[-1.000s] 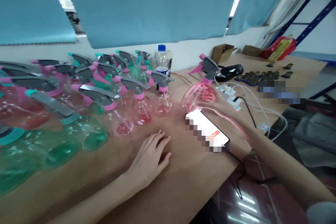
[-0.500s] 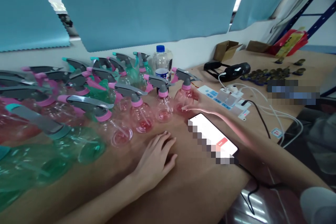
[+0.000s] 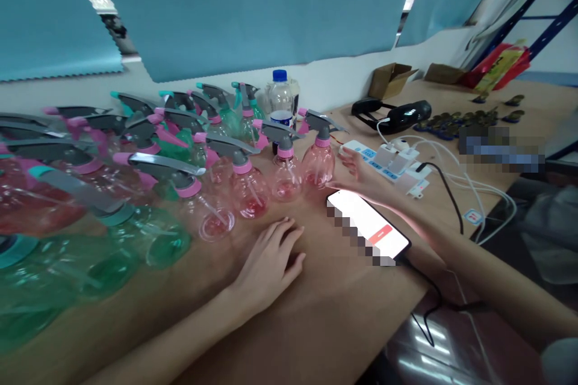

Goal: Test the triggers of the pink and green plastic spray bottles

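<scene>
My left hand (image 3: 271, 264) lies flat and open on the brown table (image 3: 316, 325), fingers spread, holding nothing. My right hand (image 3: 361, 174) reaches past a lit phone (image 3: 368, 234) and rests open just to the right of a pink spray bottle (image 3: 318, 159), which stands upright with a grey trigger head at the end of a row. The fingers are loose beside the bottle, not wrapped around it.
Several pink and green spray bottles (image 3: 135, 174) crowd the left of the table. A water bottle (image 3: 280, 99) stands behind them. A white power strip (image 3: 388, 159) with chargers and cables, a black device (image 3: 397, 115), small cardboard boxes (image 3: 391, 79) and several small dark items lie to the right.
My right hand carried the pink spray bottle leftward, stood it at the end of the row and let go. My left hand stayed flat on the table.
</scene>
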### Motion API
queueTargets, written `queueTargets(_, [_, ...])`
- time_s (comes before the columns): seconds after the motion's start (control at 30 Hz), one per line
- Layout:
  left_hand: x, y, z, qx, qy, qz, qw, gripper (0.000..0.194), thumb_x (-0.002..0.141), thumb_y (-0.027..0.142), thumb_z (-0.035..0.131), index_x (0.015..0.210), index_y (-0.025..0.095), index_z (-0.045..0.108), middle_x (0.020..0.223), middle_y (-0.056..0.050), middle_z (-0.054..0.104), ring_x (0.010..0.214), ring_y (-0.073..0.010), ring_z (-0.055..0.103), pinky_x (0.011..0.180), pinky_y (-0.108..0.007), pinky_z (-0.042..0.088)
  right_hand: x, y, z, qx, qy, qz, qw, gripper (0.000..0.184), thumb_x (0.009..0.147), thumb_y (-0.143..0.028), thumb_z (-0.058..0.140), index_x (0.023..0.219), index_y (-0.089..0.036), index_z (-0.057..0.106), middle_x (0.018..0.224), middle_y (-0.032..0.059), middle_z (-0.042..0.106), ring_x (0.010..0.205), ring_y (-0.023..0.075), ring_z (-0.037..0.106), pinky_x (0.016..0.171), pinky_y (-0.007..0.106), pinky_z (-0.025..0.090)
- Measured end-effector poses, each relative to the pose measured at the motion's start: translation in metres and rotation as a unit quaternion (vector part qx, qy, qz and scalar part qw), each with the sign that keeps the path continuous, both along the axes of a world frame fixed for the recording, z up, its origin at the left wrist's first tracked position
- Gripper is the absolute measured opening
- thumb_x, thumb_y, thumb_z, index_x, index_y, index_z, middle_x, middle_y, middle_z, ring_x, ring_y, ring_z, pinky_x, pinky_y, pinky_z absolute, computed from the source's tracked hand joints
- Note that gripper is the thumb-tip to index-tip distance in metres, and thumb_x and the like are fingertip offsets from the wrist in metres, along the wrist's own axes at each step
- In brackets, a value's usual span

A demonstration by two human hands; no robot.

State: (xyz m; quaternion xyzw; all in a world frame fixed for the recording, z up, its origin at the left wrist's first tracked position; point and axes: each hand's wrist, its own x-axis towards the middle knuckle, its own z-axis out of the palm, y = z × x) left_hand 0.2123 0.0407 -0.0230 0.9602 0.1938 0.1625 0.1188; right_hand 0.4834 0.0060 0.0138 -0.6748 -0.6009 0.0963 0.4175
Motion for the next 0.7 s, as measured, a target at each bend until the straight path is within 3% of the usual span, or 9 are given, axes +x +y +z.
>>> queueTargets(0.17, [-0.028,-0.006,0.005,0.0,-0.02,0.004,1.0,0.036,0.089,0.018,0.051,0.125,0.017,0.046,0.131,-0.013,0.049,0.124,-0.0277,0.045,0.101,-0.048,0.041,-0.031,-0.031,-0.002,-0.004,-0.002,0.003,1.0,0.054,0.078,-0.04,0.068,0.125,-0.023,0.046,0.126,0.0114,0.056,0.111,0.0264,0.057,0.092,0.048,0.05])
queueTargets(0.27, [-0.056,-0.012,0.012,-0.007,-0.027,0.018,0.999,0.035,0.091,0.019,0.049,0.126,0.019,0.046,0.131,-0.012,0.048,0.124,-0.0271,0.045,0.101,-0.047,0.041,-0.072,-0.04,0.002,-0.04,0.004,0.045,0.998,0.043,0.08,-0.042,0.065,0.115,-0.022,0.053,0.112,0.0101,0.064,0.097,0.0249,0.063,0.081,0.045,0.055])
queueTargets(0.37, [-0.094,-0.02,0.021,-0.015,-0.037,0.052,0.998,0.033,0.093,0.021,0.047,0.125,0.022,0.046,0.131,-0.01,0.049,0.123,-0.0264,0.047,0.1,-0.047,0.042,-0.124,-0.038,0.009,-0.048,0.021,0.171,0.984,0.028,0.083,-0.035,0.063,0.107,-0.023,0.059,0.105,0.0062,0.067,0.095,0.0207,0.064,0.08,0.039,0.055])
queueTargets(0.5, [-0.156,-0.034,0.036,-0.039,-0.048,0.137,0.989,0.03,0.094,0.026,0.047,0.125,0.026,0.048,0.128,-0.006,0.052,0.117,-0.0245,0.052,0.097,-0.042,0.044,-0.198,-0.024,0.018,-0.08,0.059,0.328,0.939,0.017,0.085,-0.027,0.061,0.101,-0.02,0.061,0.102,0.0043,0.067,0.089,0.0151,0.065,0.082,0.032,0.055])
queueTargets(0.7, [-0.265,-0.065,0.053,-0.081,-0.062,0.316,0.943,0.026,0.093,0.035,0.046,0.117,0.031,0.055,0.116,-0.001,0.061,0.106,-0.0245,0.06,0.09,-0.039,0.047,-0.307,0.005,0.029,-0.102,0.08,0.468,0.874,0.013,0.084,-0.023,0.061,0.095,-0.016,0.064,0.094,0.005,0.068,0.082,0.0132,0.066,0.078,0.03,0.054])
